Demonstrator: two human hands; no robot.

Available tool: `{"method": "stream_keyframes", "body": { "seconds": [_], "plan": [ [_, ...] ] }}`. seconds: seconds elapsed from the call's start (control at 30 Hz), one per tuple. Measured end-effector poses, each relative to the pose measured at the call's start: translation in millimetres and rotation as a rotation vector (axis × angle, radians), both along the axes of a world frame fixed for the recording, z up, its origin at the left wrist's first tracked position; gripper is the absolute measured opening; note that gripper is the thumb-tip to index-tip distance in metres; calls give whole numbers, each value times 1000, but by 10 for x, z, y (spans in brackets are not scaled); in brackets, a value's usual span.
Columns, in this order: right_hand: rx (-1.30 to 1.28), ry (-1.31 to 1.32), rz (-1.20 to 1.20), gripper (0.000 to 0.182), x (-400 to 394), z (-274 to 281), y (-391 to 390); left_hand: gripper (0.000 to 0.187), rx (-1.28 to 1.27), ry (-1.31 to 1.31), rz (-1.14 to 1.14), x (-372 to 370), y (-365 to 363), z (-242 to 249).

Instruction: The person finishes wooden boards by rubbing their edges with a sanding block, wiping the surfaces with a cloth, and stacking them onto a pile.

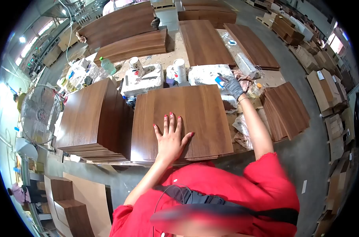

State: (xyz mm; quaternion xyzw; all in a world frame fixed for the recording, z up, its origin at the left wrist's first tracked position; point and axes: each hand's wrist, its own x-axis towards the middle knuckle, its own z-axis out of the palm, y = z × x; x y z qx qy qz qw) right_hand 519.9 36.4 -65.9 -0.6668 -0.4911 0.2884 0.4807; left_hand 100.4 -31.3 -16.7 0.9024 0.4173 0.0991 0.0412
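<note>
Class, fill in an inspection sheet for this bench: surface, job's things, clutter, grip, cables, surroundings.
Surface: stained beige tabletop.
Job's things: brown wood-grain panel under the left hand; glossy brown panel stack on its left.
Clutter: stained white can, green plastic bottle, crumpled rags.
Grip: left hand bare, open, flat; grey-gloved right hand holds a small blue object.
Cables: thin white cable hanging at left.
Surroundings: round caged fan left, brown cardboard boxes right; co-worker's dark-gloved hand opposite.
</note>
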Motion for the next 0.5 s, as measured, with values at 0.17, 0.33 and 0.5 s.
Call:
{"method": "stream_keyframes", "body": {
  "seconds": [0.17,0.33,0.5],
  "plan": [
    [103,-46,35,47,-138,-163,-217,79,-17,44,16,24,-15,-2],
    [187,109,97,37,-350,-94,-689,78,-20,70,32,49,-42,-18],
    [195,-29,103,42,-678,-21,-1503,79,-14,54,36,76,-71,-24]
  ]
}}
